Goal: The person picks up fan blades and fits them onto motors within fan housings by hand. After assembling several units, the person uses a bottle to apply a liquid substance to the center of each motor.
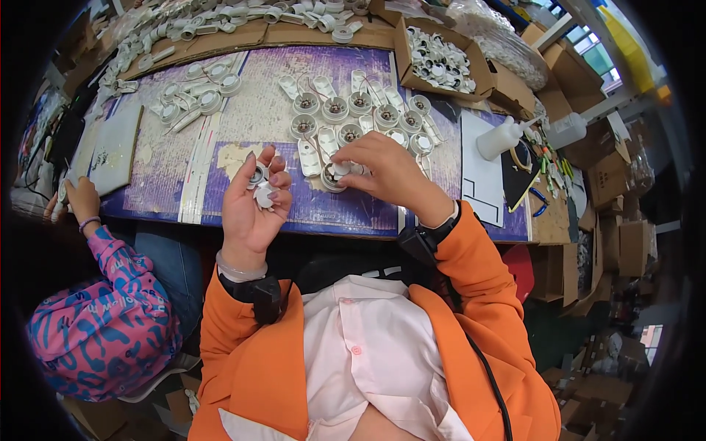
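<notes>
My left hand (245, 217) is palm up, its fingers curled around a few small white round plastic parts (265, 195); one of them has a dark centre. Fingers and thumb of my right hand (393, 173) pinch a small white plastic cap (341, 168). That cap is at the opening of a round white housing (331, 185) on the table, partly covered by my fingers. Behind it stand several similar white housings (334, 109) with brownish insides and thin reddish wires, joined to long white shells (309, 158).
More white assemblies (208, 99) lie at left, with piled white parts (316, 15) along the back. A cardboard box (482, 90) holds small parts. At right are a white squeeze bottle (500, 138) and pliers (540, 202). A co-worker's hand (82, 197) works at far left.
</notes>
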`<state>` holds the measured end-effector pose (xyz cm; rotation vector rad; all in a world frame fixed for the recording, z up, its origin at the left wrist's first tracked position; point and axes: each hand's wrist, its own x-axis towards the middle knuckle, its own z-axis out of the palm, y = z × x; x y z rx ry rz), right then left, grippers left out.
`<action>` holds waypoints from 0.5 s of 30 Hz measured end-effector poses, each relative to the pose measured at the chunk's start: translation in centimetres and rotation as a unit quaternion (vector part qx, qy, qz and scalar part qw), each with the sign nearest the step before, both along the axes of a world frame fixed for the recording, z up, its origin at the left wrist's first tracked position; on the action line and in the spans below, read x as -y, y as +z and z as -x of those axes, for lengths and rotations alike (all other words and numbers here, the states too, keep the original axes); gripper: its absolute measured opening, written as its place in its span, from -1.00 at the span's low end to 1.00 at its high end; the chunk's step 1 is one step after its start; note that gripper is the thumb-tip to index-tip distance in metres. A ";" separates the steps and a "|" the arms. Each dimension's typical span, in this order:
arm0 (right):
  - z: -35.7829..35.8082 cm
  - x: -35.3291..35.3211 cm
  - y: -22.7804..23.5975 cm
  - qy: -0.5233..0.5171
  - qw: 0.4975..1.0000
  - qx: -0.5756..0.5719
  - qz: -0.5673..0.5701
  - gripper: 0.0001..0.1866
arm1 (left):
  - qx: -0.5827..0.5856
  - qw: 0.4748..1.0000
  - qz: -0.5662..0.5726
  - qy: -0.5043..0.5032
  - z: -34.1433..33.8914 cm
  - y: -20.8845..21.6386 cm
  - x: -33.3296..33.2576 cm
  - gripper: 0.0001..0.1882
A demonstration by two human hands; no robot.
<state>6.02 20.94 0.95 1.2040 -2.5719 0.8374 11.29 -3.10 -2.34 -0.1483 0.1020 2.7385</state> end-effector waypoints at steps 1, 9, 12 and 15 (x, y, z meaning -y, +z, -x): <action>0.0 0.0 0.0 0.002 1.000 -0.007 -0.014 -0.66 | 0.000 1.000 0.000 0.001 0.0 0.0 0.1 -0.72; 0.2 0.0 0.6 -0.005 0.999 -0.022 -0.049 -0.67 | -0.016 0.996 0.076 -0.049 -0.2 -0.8 -0.2 -0.73; 0.2 0.0 0.7 0.001 0.996 -0.018 -0.087 -0.68 | -0.004 0.979 0.177 -0.100 -0.7 -0.2 -1.1 -0.73; 0.2 0.6 0.8 0.019 0.996 -0.026 -0.086 -0.69 | -0.002 0.986 0.143 -0.085 -0.5 -0.5 -0.5 -0.72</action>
